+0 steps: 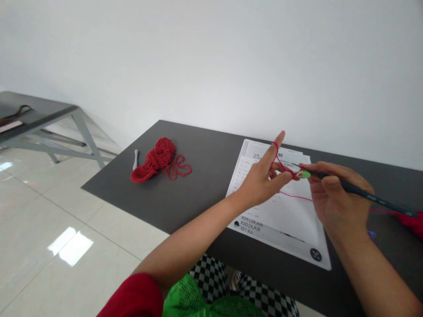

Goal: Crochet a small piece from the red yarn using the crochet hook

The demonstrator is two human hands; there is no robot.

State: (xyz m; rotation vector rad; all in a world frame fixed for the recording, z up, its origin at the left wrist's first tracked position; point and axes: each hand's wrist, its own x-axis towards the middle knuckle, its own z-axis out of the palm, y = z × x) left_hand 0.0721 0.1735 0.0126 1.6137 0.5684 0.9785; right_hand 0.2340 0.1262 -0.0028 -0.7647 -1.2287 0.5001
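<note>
My left hand (261, 182) pinches a small piece of red crochet work (291, 175) between thumb and fingers. Red yarn (276, 150) loops round its raised index finger and runs down to the work. A bright green stitch marker (304, 175) sits at the work's right side, close to my right fingertips. In my right hand (343, 204) is a crochet hook (360, 191) with a dark handle, held like a pencil, its tip pointing left over the work. Whether the tip sits in a stitch is too small to tell. Another strand crosses below, toward the right.
Under my hands lie white printed sheets (294, 224) on the dark table (198, 193). A red yarn skein (158, 158) and a pale grey tool (135, 159) lie left. More red yarn (413, 223) and a small purple item (372, 234) are right. Another table (42, 110) stands far left.
</note>
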